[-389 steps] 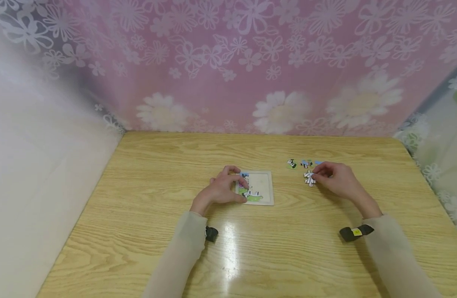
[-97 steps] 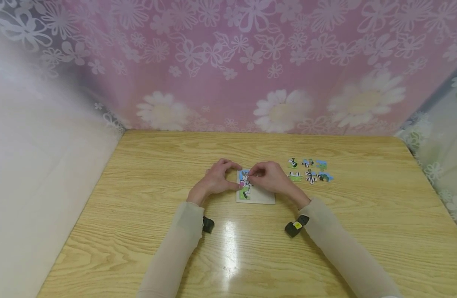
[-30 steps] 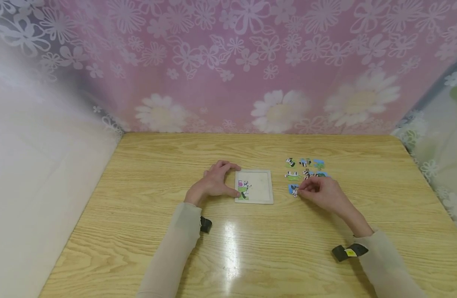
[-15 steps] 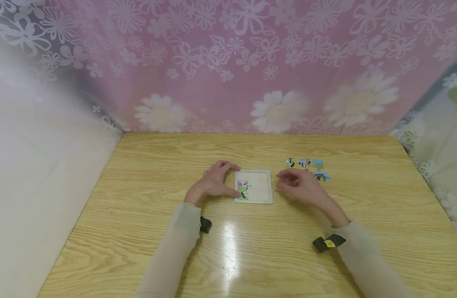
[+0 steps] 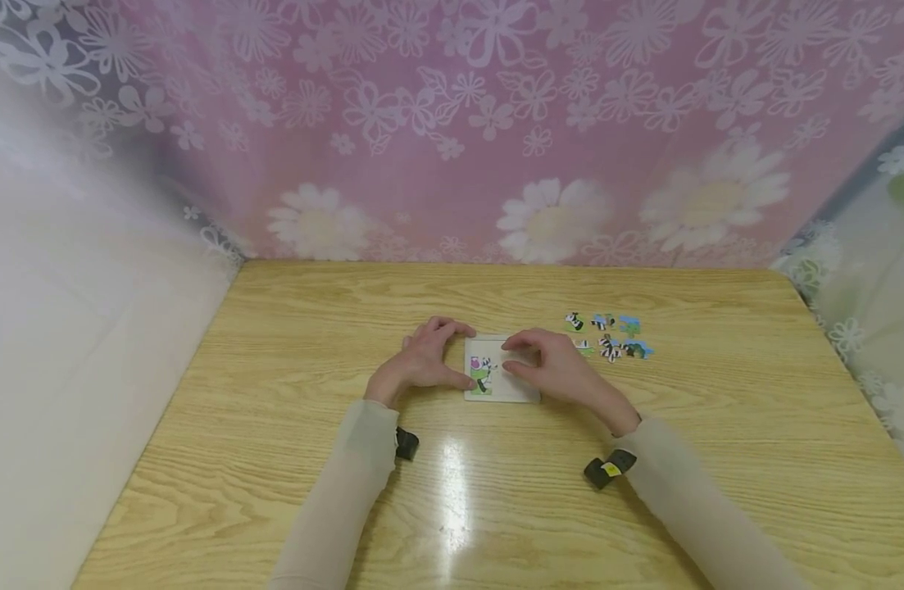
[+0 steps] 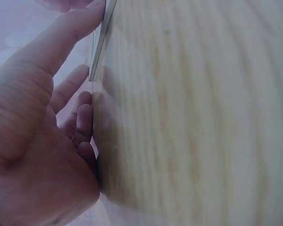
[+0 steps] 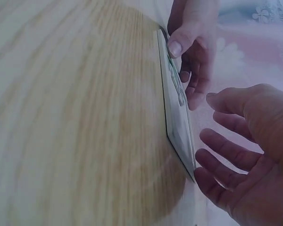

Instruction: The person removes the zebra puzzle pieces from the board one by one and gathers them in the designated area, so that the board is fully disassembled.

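My left hand (image 5: pixel 422 360) holds the left side of a pale square puzzle tray (image 5: pixel 511 392), thumb at the near corner and index finger at the far one. Picture pieces in green, pink, black and white (image 5: pixel 481 377) fill the tray's near left part. Over the tray's right half is my right hand (image 5: pixel 551 365), its thumb and index finger apart with nothing between them. In the right wrist view its relaxed fingers stand beside the edge of the tray (image 7: pixel 177 120), and the left thumb (image 7: pixel 176 47) rests on the far end.
Several loose puzzle pieces lie in rows to the right of the tray, among them a panda piece (image 5: pixel 575 321), a blue and green piece (image 5: pixel 630 325) and a striped black-and-white piece (image 5: pixel 610 349). The right hand partly covers the nearer ones. A patterned pink curtain (image 5: pixel 422 164) hangs behind the table.
The blue piece at the tray's far left corner came out and was set down at the right by my right hand. That hand has since moved back left over the tray, fingers apart.
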The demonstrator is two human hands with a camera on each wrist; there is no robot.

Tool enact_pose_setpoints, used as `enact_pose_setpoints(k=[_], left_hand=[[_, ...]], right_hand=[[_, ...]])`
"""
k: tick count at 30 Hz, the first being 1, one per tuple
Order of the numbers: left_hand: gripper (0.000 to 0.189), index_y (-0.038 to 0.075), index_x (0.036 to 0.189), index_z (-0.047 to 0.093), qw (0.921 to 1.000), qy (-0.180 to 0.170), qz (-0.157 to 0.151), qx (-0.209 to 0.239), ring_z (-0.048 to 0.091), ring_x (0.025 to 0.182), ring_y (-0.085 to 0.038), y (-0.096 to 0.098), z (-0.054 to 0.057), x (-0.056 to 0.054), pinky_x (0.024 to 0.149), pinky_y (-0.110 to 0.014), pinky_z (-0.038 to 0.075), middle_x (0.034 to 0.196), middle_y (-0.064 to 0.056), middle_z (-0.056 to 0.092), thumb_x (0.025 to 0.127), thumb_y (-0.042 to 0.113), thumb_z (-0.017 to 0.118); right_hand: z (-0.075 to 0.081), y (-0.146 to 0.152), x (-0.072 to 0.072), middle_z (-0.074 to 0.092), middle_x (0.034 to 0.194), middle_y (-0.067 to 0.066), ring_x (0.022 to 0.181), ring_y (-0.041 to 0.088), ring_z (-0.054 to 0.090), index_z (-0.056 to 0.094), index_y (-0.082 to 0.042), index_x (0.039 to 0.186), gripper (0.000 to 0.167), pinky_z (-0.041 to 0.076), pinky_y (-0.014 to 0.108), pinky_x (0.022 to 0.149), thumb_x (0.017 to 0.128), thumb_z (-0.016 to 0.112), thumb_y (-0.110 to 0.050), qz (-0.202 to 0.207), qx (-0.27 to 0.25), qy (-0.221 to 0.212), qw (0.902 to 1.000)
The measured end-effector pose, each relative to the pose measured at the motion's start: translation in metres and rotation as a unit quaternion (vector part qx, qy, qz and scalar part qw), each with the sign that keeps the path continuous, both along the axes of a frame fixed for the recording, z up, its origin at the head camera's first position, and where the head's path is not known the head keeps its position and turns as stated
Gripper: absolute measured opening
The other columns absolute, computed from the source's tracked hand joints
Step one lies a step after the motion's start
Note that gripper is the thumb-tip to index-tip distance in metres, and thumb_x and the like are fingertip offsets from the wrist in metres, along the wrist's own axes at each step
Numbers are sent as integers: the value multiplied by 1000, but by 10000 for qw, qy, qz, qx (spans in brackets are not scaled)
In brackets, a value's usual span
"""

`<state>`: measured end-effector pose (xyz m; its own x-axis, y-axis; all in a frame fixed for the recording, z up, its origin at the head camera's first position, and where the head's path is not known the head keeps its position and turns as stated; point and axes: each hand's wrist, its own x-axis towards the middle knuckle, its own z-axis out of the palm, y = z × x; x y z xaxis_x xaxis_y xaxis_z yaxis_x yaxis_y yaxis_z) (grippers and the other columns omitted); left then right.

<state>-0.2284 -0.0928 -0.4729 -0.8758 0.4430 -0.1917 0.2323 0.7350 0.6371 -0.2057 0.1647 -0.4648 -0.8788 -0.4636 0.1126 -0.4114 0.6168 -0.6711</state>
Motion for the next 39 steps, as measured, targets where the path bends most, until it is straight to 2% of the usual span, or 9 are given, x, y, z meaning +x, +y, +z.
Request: enact_pose_setpoints(k=[7, 16, 20, 28, 35, 39], left_hand=[[81, 32, 145, 52, 10000, 3, -59, -28, 40, 137, -29, -1, -1, -1, 110, -55, 29, 152, -2, 41, 75, 45, 90], [80, 32, 145, 53, 10000, 0, -48, -24, 39, 138, -29, 0, 0, -1, 111, -57, 28, 151, -1, 41, 75, 45, 90], [81, 32, 145, 52, 10000, -20, -19, -73, 38, 141, -30, 1, 1, -1, 113, -60, 26, 153, -1, 40, 75, 46, 90], [80, 32, 145, 52, 9999, -71, -4, -99, 36, 143, -31, 2, 3, 0, 115, -61, 25, 155, -2, 39, 76, 45, 89], [80, 32, 144, 53, 9999, -68, 43, -80, 37, 143, -31, 2, 3, 1, 115, -60, 25, 154, -1, 39, 75, 44, 90], [80, 33, 144, 53, 9999, -51, 51, -125, 37, 143, -30, 2, 2, 1, 116, -60, 24, 154, -1, 40, 74, 45, 90]], right_hand=[[-2, -12, -7, 71, 118, 14, 115, 34, 64, 76, -8, 112, 25, 48, 54, 101, 91, 77, -20, 98, 341, 38, 9994], [-5, -23, -8, 64, 117, 15, 106, 35, 55, 79, -19, 107, 20, 46, 52, 88, 90, 78, -28, -156, 941, 2, 9954], [-7, -26, -9, 62, 117, 15, 107, 35, 54, 79, -20, 105, 17, 45, 52, 88, 89, 78, -29, -218, 1068, -45, 9940], [-3, -29, -10, 66, 117, 15, 110, 37, 54, 77, -15, 102, 16, 42, 55, 93, 89, 78, -24, -267, 879, -314, 9953], [-3, -30, -11, 74, 94, 2, 97, 22, 66, 72, -14, 100, 9, 48, 48, 97, 92, 74, -17, -257, 452, -665, 9964], [-1, -32, -9, 73, 92, 1, 92, 19, 67, 73, -14, 100, 8, 52, 43, 91, 93, 73, -16, -394, 305, -922, 9945]])
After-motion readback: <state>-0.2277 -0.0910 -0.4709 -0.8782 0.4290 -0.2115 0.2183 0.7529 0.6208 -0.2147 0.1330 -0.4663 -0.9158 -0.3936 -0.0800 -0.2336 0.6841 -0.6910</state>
